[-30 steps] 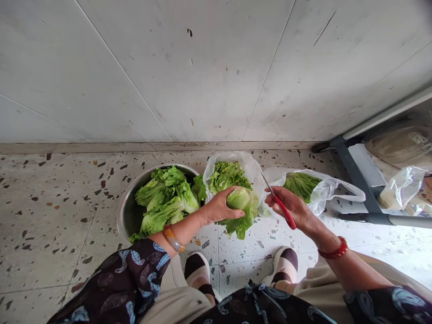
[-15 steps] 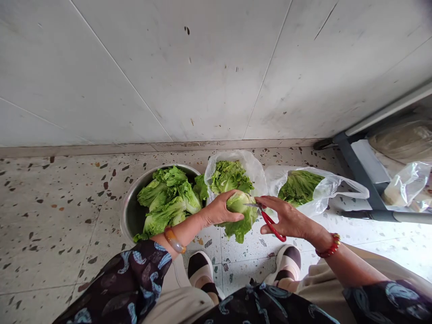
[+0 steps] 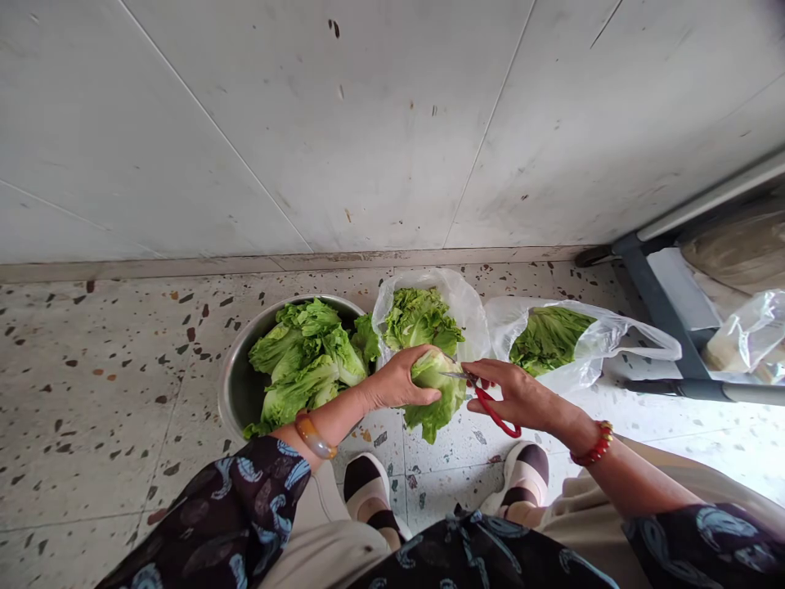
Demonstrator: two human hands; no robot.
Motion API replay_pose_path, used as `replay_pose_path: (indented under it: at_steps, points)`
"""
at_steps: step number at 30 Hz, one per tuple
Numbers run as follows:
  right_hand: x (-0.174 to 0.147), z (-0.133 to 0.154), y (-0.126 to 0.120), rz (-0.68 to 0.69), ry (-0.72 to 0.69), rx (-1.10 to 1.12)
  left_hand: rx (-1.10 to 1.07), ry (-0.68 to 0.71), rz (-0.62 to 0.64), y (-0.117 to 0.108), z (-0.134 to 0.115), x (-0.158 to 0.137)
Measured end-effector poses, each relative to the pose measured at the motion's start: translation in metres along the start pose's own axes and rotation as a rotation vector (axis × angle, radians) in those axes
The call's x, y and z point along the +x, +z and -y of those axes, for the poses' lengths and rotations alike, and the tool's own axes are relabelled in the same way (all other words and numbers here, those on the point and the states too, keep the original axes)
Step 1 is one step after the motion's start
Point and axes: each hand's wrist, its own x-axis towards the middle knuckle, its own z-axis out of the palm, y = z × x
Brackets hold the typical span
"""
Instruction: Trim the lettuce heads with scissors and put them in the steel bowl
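My left hand (image 3: pixel 401 383) is closed around a head of lettuce (image 3: pixel 440 393), its pale base tipped up and its leaves hanging down. In my right hand (image 3: pixel 512 394) is a pair of scissors with red handles (image 3: pixel 500 415). The metal blades reach across the lettuce's base, touching or just over it; which of the two I cannot tell. Just beyond my hands stands a clear plastic bag (image 3: pixel 469 307) with leafy lettuce (image 3: pixel 420 317) in it. To the left, a steel basin (image 3: pixel 230 393) holds a heap of lettuce leaves (image 3: pixel 307 352).
A second plastic bag (image 3: pixel 631 331) with darker greens (image 3: pixel 549 335) lies to the right. Beyond it stands a rack (image 3: pixel 656 303) with bagged goods. A pale wall (image 3: pixel 368 147) rises behind. My shoes (image 3: pixel 366 483) rest on the speckled floor (image 3: pixel 110 409).
The view has shifted slightly. My right hand's fingers have drawn in a little around the scissors, and the blades have moved slightly left over the lettuce base.
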Motion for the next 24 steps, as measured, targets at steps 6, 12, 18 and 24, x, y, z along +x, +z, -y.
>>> replay_pose_path:
  at_steps: [6,12,18,24]
  points:
    - [0.007,0.003,-0.004,0.043,0.014,-0.038,0.004,-0.036,0.0,-0.003,0.001,-0.001]
    - [0.011,0.006,-0.004,0.108,0.06,-0.081,-0.089,-0.102,-0.013,-0.005,0.014,0.002]
    - [0.007,0.0,-0.004,0.166,0.118,-0.155,-0.017,-0.109,-0.031,-0.008,0.026,0.004]
    - [0.003,-0.007,-0.005,0.152,0.156,-0.232,0.082,-0.08,-0.048,-0.005,0.027,0.007]
